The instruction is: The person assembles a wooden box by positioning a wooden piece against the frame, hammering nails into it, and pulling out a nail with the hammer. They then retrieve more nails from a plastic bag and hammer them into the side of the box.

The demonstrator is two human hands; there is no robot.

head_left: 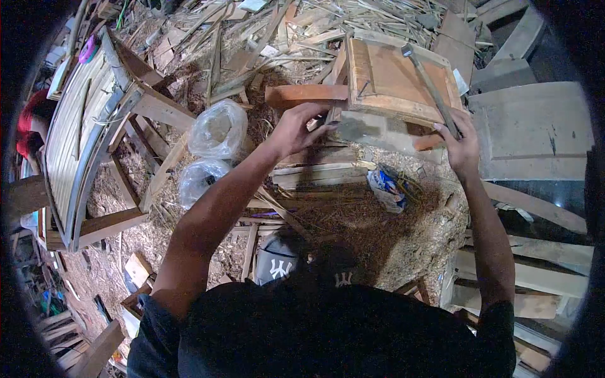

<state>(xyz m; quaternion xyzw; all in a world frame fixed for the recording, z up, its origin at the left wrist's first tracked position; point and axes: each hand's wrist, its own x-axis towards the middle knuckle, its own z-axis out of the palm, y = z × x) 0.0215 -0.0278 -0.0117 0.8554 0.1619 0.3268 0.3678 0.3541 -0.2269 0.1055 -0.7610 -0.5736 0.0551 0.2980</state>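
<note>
My right hand point(461, 137) is closed around the lower end of a hammer point(432, 89). The hammer's head points away from me and lies over a wooden frame with a brown panel point(403, 66). A thin nail-like piece point(363, 87) shows at the frame's left side. Left of the frame, my left hand point(304, 130) has its thumb and fingers drawn together beside a small wood end point(334, 116). What they pinch, if anything, is too small to make out. A reddish-brown wood piece point(305, 94) lies just beyond that hand.
A slatted wooden structure point(82, 138) stands at left, near clear plastic bags point(218, 129). Wood scraps point(302, 38) are heaped at the back. A blue-white packet point(386, 189) lies on the shavings. Boards point(535, 129) line the right. A person in red point(31, 126) is at far left.
</note>
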